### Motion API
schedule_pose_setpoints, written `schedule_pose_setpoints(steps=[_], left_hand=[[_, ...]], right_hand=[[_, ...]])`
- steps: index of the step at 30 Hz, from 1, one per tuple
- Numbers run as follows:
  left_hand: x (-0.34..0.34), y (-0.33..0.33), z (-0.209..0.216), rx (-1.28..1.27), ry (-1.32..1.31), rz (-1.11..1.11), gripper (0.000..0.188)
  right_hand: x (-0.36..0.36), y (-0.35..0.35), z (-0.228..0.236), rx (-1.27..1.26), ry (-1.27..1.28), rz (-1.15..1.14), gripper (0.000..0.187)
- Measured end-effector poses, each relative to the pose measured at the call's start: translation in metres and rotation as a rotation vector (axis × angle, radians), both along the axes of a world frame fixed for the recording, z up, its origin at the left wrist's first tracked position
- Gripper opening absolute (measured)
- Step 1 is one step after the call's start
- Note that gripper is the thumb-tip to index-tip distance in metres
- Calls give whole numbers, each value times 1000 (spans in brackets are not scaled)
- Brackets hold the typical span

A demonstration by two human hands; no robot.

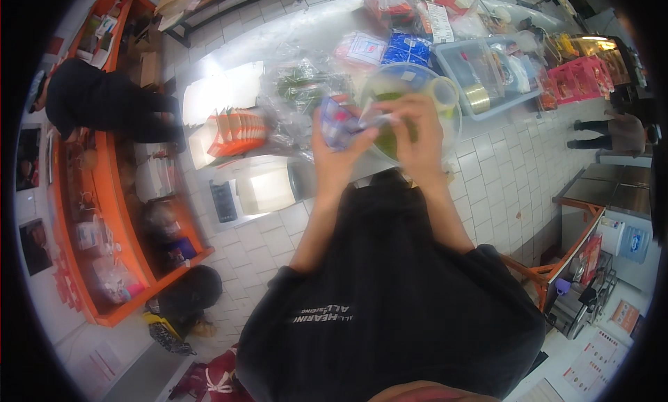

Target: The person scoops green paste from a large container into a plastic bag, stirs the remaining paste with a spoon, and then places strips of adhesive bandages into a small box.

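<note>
My left hand point(335, 155) is closed around a small bluish-purple plastic packet point(338, 124) with a red spot, held above the table's near edge. From the other side, the fingers of my right hand point(421, 134) pinch at the packet's upper right end; motion blur hides the exact grip. Just behind and partly under my right hand stands a round clear tub point(451, 127) with something green in it. A pale ring-shaped thing point(445, 92) is at the tub's right side. Clear plastic bags with green leafy contents point(299, 82) lie beyond my left hand.
Orange-and-white folded cartons point(236, 132) and a white box point(264, 185) stand to the left, beside a dark phone-like device point(223, 201). A blue-grey bin point(487, 75) and blue packages point(407, 49) sit at the back right. Other people stand at far left point(104, 99) and far right point(626, 134).
</note>
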State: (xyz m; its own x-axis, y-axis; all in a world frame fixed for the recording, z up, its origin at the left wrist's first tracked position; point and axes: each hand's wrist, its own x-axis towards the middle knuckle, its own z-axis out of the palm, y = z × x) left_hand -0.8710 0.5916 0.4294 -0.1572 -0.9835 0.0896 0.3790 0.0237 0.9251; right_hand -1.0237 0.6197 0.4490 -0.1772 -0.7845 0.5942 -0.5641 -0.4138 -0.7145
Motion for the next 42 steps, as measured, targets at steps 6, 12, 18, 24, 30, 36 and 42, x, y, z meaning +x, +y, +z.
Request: schedule_pose_setpoints(steps=[6,12,18,24,30,36,42], left_hand=[[15,-22,-14,-258,51,-87,71],[12,-21,-22,-42,460,-276,49],[-2,-17,-20,119,911,-395,50],[1,-10,-18,244,865,-444,53],[4,-6,-12,152,645,-378,56],[11,-3,-27,97,501,-303,60],[30,5,-12,181,692,-279,75]], right_hand=[[0,16,46,260,275,467,34],[19,31,78,254,659,536,34],[29,27,83,170,764,516,33],[36,23,82,96,827,434,41],[27,18,74,13,781,466,28],[7,10,85,-106,873,450,25],[-18,-30,113,-274,988,508,9]])
